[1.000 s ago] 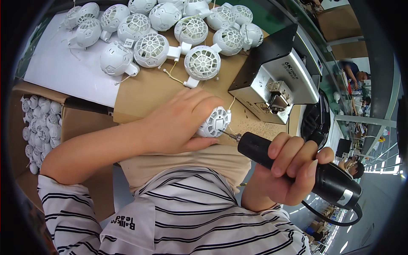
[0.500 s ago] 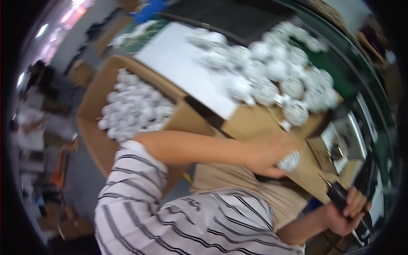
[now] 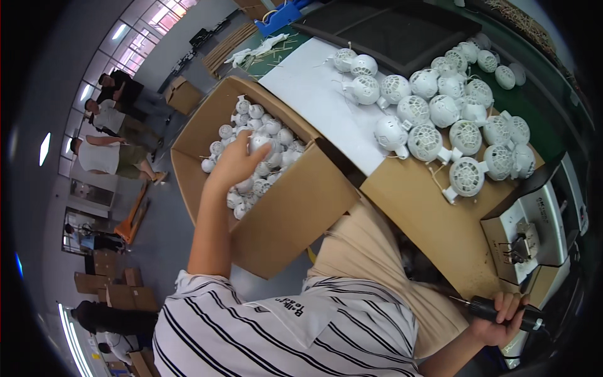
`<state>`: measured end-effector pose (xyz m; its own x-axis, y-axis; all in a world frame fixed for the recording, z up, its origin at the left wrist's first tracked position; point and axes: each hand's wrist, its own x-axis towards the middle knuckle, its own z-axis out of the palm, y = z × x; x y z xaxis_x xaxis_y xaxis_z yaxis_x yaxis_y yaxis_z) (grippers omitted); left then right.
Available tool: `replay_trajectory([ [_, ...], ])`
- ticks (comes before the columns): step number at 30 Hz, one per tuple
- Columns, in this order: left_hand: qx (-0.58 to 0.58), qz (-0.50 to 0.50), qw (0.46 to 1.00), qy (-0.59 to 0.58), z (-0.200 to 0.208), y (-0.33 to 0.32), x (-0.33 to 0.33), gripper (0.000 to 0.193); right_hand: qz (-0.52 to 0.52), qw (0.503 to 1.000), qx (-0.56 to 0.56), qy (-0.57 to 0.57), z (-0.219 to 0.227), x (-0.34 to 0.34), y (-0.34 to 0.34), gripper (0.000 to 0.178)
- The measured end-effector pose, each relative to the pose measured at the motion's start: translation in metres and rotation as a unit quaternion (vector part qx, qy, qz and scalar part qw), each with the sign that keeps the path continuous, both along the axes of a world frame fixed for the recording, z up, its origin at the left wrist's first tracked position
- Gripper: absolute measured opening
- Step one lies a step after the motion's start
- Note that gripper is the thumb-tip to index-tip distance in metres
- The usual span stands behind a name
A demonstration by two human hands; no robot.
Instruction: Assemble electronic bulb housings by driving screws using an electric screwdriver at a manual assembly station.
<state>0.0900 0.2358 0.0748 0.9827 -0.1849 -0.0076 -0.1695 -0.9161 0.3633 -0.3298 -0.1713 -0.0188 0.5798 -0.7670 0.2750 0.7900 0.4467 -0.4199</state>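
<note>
Showing white on the ball-shaped housings [image 3: 285, 136], black on the power screwdriver [image 3: 483, 309], brown on the left box [image 3: 295, 210], black stripes across the white shirt [image 3: 251, 342].

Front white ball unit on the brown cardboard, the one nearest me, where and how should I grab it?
Probably by its short stub, pinched from the near left: it juts that way from the round caged body, toward you, while other white units crowd the far side.

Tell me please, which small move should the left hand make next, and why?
Probably, the left hand should lower the white ball and gently open: it seems to grip this ball just above other white balls in the cardboard box. The right hand holds the black power screwdriver away from the box.
</note>
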Motion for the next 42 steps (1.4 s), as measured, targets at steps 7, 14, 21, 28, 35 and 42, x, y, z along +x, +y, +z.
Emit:
replay_trajectory([
  [7,-0.086,-0.149,0.984,-0.052,0.019,-0.076,-0.009,0.041,0.017,1.0,0.012,0.021,-0.01,0.014,0.001,0.018],
  [14,0.084,-0.33,0.906,-0.251,-0.035,-0.227,0.053,0.04,-0.055,0.994,0.038,0.086,-0.02,-0.013,0.001,0.018],
  [21,0.1,-0.269,0.933,-0.218,-0.027,-0.206,0.07,0.045,0.17,0.963,-0.073,-0.195,-0.048,0.036,-0.04,0.017],
  [28,-0.066,-0.234,0.944,-0.224,0.008,-0.157,0.063,0.057,-0.02,0.995,0.041,0.088,-0.011,0.01,-0.01,0.014],
  [35,-0.351,-0.543,0.744,0.168,0.045,-0.215,-0.072,0.056,-0.027,0.994,0.029,0.104,-0.016,-0.007,-0.012,0.016],
  [42,-0.315,-0.722,0.605,0.117,-0.086,-0.25,-0.129,0.067,0.001,0.999,0.036,0.027,0.009,0.024,0.017,0.025],
])
